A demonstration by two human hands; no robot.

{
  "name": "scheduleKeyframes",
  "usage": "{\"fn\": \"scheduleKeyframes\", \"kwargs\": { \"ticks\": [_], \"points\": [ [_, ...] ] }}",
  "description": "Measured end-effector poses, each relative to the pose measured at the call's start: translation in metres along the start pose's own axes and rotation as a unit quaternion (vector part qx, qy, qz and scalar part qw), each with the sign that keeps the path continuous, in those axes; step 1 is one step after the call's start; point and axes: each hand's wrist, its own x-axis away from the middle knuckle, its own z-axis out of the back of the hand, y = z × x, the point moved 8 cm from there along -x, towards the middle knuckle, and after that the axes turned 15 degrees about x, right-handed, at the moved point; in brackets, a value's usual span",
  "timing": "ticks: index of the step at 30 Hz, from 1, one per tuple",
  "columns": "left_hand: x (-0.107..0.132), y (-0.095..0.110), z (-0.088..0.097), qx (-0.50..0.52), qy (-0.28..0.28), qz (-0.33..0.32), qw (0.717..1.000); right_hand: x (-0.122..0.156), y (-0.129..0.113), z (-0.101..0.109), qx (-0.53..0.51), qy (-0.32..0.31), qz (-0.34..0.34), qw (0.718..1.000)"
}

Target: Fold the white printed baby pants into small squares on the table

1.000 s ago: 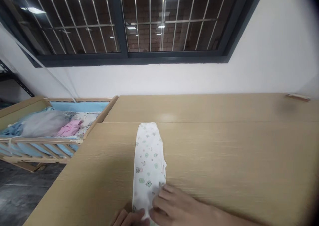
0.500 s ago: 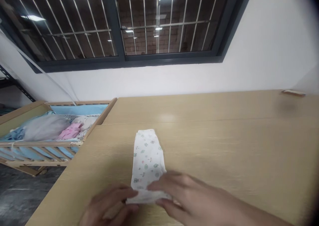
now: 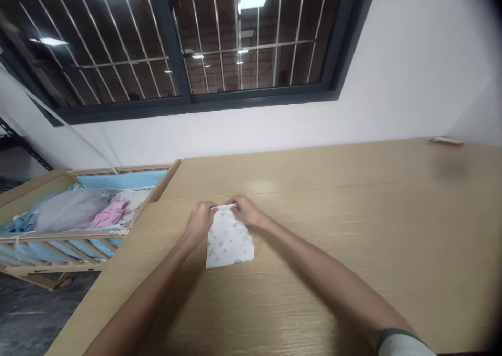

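A small white cloth [image 3: 229, 241], printed with little green and grey figures, lies folded on the wooden tabletop; it looks like a baby garment, though its kind is not certain. My left hand [image 3: 202, 219] pinches its far left corner between thumb and fingers. At the far right corner, my right hand [image 3: 246, 209] grips the cloth the same way. The far edge between both hands is slightly raised or folded over. The near edge lies flat and fairly straight, facing me.
The wide wooden table [image 3: 333, 241] reaches back to a white wall under a barred window [image 3: 251, 47]. On the left stands a wooden crib [image 3: 63, 236] holding a pink cloth [image 3: 110, 214] and other bedding. A small flat piece [image 3: 447, 141] lies at the back right.
Both hands have moved from the cloth's near end to its far end, holding its corners there. The cloth is now shorter, its near part folded up away from me. The view has shifted slightly.
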Motion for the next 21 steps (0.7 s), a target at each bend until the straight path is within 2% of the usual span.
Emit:
{"fn": "scheduleKeyframes", "kwargs": {
  "ticks": [3,5,7,10,13,15,17,19,21],
  "points": [
    [0.006,0.006,-0.010,-0.040,0.007,-0.002,0.999,0.001,0.010,-0.009,0.027,0.009,-0.015,0.999],
    [0.030,0.022,-0.014,-0.071,0.009,-0.018,0.997,0.009,0.007,-0.005,0.058,0.022,-0.017,0.998],
    [0.065,0.043,-0.021,-0.123,-0.004,-0.048,0.991,0.020,-0.008,0.004,0.090,0.033,0.008,0.995],
    [0.123,0.065,-0.037,-0.208,-0.039,-0.064,0.975,0.042,-0.050,0.011,0.097,0.004,0.127,0.987],
    [0.159,0.071,-0.053,-0.233,-0.080,-0.054,0.968,0.069,-0.093,-0.002,0.061,-0.093,0.261,0.959],
    [0.170,0.067,-0.062,-0.234,-0.111,-0.042,0.965,0.083,-0.108,-0.019,0.045,-0.159,0.308,0.937],
    [0.174,0.061,-0.069,-0.239,-0.124,-0.032,0.963,0.090,-0.111,-0.038,0.045,-0.199,0.322,0.924],
    [0.175,0.056,-0.072,-0.242,-0.114,-0.035,0.963,0.089,-0.106,-0.053,0.061,-0.207,0.327,0.920],
    [0.176,0.052,-0.073,-0.240,-0.088,-0.050,0.965,0.080,-0.098,-0.062,0.079,-0.188,0.330,0.922]
  ]
}}
